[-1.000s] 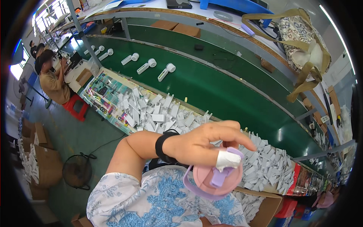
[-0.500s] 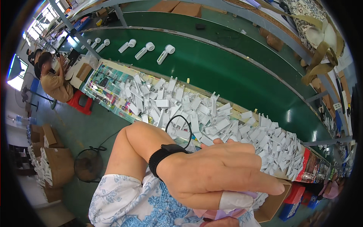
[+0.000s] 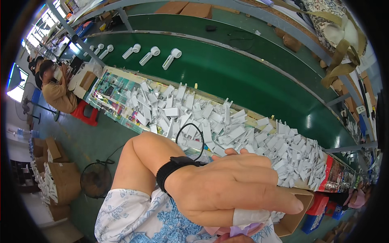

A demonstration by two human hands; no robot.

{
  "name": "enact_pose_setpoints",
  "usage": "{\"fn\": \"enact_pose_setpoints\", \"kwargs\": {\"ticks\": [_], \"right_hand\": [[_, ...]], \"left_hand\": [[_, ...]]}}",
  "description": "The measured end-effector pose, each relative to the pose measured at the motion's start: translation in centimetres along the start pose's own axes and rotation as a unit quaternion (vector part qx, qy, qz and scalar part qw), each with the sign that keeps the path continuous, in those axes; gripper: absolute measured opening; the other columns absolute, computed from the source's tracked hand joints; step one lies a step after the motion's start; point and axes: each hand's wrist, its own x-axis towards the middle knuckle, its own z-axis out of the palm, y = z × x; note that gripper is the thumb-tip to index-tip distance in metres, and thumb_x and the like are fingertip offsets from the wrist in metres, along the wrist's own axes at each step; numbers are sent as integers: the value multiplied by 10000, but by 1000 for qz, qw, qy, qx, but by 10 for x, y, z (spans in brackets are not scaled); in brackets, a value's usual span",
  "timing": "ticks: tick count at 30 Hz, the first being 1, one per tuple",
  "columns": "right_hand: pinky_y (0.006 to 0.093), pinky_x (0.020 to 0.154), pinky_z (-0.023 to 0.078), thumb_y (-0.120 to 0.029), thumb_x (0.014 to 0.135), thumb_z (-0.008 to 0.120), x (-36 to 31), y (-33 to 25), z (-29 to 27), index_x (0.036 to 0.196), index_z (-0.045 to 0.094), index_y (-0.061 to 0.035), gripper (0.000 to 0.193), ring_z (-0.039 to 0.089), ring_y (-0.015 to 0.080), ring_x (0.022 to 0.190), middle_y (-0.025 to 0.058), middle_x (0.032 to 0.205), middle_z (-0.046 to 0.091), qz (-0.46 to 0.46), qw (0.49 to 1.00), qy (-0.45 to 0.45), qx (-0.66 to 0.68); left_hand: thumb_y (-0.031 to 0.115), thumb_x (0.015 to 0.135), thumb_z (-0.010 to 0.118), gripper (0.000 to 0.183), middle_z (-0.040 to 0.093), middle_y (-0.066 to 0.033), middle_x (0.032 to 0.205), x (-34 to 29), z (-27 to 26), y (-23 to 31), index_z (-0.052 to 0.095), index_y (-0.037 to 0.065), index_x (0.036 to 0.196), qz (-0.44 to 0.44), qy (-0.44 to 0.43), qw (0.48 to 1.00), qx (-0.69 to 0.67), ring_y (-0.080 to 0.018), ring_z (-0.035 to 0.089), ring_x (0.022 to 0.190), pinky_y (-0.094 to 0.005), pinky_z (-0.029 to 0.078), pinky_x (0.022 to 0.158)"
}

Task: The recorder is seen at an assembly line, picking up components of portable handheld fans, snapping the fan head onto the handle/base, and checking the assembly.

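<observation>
Left hand fills the lower middle of the view, back of the hand toward the camera, fingers pressed together and stretched out flat to the right. A black wristband sits on the wrist, and a white bandage wraps one finger. Under the hand, mostly hidden, a pink and lilac plastic piece peeks out at the bottom edge, touching the bandaged finger. Whether the hand grips it or just covers it, cannot tell. Right hand: only a sliver of skin shows at the very bottom edge below the pink piece, too little to read.

Landmark is the big heap of white plastic parts on the bench. The left hand hovers just in front of the heap, on the near side. Beyond the heap runs the green conveyor belt, with a few white handle-shaped units lying on it at the far left end. Left of the heap, well apart, another person sits on a red stool. Below the heap on the left stand a floor fan and cardboard boxes.

Progress, as a judgement: the heap is still large, so most parts look unprocessed. Only a few units are on the belt. The pink piece is in hand near the lap, not yet on the belt.
</observation>
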Motion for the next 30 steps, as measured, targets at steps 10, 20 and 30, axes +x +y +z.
{"fn": "enact_pose_setpoints", "kwargs": {"ticks": [10, 20, 30], "right_hand": [[401, 998, 340, -69, 849, 536, 1, 0, 3, 1307, 304, -198, 529, 369, 273, 1205, 141, 1340, 307, -91, 988, -85, -89], [408, 1023, 292, 13, 774, 616, -1, 0, -3, 1338, 222, -196, 719, 333, 291, 1227, 151, 1369, 257, 22, 987, 28, 155], [399, 1021, 275, -5, 693, 713, 5, -7, 12, 1339, 201, -168, 840, 327, 285, 1236, 184, 1369, 255, -159, 942, -147, -258]], "left_hand": [[37, 773, 587, 234, 566, -130, 781, 8, 1, -1, 615, -90, 968, -15, 12, 1000, -4, -218, 475, 601, -338, 383, 580], [40, 776, 588, 236, 575, -138, 798, 5, -4, 0, 608, -95, 968, -48, -23, 999, 8, -237, 494, 636, -355, 411, 622], [65, 803, 564, 235, 571, -130, 773, 5, -4, -3, 606, -92, 973, -40, -14, 999, 7, -229, 497, 633, -326, 391, 606]]}}
